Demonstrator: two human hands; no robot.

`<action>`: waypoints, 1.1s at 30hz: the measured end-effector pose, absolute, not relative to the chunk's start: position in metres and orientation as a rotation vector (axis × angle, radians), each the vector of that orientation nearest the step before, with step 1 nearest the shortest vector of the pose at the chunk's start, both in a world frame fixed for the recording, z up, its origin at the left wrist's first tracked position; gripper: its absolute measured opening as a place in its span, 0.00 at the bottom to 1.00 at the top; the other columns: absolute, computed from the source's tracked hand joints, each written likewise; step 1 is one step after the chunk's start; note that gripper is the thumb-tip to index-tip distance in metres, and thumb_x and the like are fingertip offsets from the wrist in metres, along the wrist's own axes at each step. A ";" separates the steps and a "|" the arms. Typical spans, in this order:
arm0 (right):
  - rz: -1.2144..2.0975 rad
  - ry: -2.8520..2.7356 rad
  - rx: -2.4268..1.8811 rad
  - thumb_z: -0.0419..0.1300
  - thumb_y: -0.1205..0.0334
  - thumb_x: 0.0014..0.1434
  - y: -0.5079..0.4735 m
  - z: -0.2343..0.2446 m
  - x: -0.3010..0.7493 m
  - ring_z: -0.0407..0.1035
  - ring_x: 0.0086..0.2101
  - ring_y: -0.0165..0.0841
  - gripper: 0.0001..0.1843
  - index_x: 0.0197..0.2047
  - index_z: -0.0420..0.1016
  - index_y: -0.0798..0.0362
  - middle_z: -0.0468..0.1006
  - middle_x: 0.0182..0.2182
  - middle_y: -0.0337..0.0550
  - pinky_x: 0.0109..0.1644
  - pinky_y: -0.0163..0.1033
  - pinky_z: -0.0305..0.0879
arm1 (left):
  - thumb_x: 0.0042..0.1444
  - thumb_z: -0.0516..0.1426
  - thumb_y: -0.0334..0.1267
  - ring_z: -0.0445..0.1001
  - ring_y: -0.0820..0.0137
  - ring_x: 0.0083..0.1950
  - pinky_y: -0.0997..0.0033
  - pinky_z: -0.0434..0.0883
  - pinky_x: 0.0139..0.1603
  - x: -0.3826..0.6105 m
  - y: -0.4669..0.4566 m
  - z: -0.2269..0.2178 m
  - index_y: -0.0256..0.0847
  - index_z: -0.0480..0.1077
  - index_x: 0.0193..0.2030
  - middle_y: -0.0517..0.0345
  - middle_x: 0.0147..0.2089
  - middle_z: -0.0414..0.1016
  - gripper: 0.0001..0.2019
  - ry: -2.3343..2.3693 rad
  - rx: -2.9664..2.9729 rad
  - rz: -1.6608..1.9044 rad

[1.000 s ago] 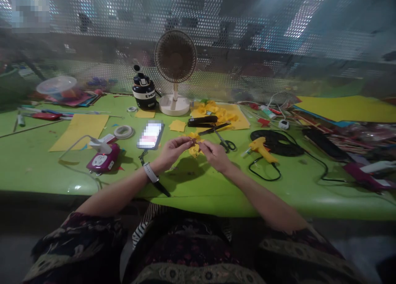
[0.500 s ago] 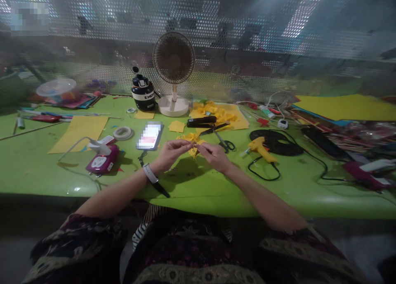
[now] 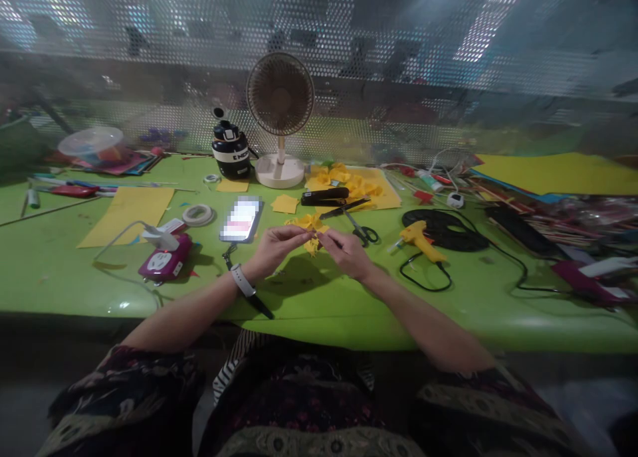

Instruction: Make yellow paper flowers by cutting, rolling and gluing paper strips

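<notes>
My left hand (image 3: 279, 248) and my right hand (image 3: 346, 251) meet at the fingertips above the front middle of the table. Both are closed in a pinch, thumb against fingers. What sits between the fingertips is too small and too hidden to name. Crumpled yellow paper pieces (image 3: 312, 246) show right behind and below the fingers; whether any of them is held, I cannot tell. Beyond my right hand lie open black scissors (image 3: 367, 233). A black stapler-like tool (image 3: 325, 196) rests farther back, near a small stack of yellow paper squares (image 3: 285, 203).
Left of my hands are a phone (image 3: 241, 218), a tape roll (image 3: 198, 214) and a purple power socket (image 3: 167, 258). To the right lies a yellow glue gun (image 3: 421, 239) with its cord. A fan (image 3: 280, 168) and a dark bottle (image 3: 232, 150) stand behind. Yellow paper flowers (image 3: 356, 181) lie at the back.
Almost nothing differs. The fingertips have shifted very slightly against each other, and both hands stay pinched in the same place.
</notes>
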State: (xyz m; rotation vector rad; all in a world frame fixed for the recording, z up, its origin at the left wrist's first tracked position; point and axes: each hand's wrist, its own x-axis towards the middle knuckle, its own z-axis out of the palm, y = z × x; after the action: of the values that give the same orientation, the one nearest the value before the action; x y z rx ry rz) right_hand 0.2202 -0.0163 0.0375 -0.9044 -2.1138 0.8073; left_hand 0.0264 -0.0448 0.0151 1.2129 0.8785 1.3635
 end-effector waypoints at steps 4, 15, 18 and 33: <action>0.806 -2.124 -0.871 0.50 0.42 0.67 -0.015 0.035 0.220 0.60 0.23 0.30 0.25 0.27 0.68 0.52 0.66 0.21 0.37 0.29 0.36 0.53 | 0.49 0.69 0.43 0.80 0.65 0.44 0.56 0.74 0.55 0.027 -0.046 0.016 0.44 0.82 0.36 0.53 0.41 0.84 0.09 0.863 1.213 1.370; 0.830 -2.183 -0.814 0.50 0.42 0.67 -0.013 0.035 0.221 0.59 0.22 0.28 0.26 0.26 0.68 0.53 0.66 0.21 0.37 0.27 0.35 0.53 | 0.49 0.69 0.43 0.80 0.68 0.43 0.60 0.75 0.53 0.026 -0.045 0.014 0.41 0.81 0.34 0.55 0.39 0.83 0.09 0.849 1.207 1.350; 0.846 -2.194 -0.822 0.50 0.42 0.67 -0.013 0.035 0.222 0.59 0.22 0.28 0.26 0.26 0.69 0.53 0.66 0.21 0.38 0.28 0.35 0.54 | 0.50 0.69 0.42 0.80 0.69 0.42 0.61 0.75 0.52 0.025 -0.044 0.013 0.41 0.81 0.34 0.55 0.39 0.83 0.08 0.840 1.223 1.342; 0.956 -2.153 -0.851 0.54 0.44 0.66 -0.016 0.035 0.220 0.64 0.26 0.31 0.21 0.43 0.76 0.54 0.73 0.26 0.39 0.30 0.36 0.60 | 0.48 0.70 0.43 0.79 0.70 0.40 0.64 0.74 0.49 0.028 -0.043 0.018 0.40 0.79 0.31 0.56 0.35 0.82 0.10 0.865 1.144 1.493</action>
State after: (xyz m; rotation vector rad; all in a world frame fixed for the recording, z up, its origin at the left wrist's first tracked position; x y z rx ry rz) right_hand 0.2199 -0.0161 0.0348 -0.8512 -2.1528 0.9562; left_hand 0.0278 -0.0433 0.0185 1.1439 0.8652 1.4926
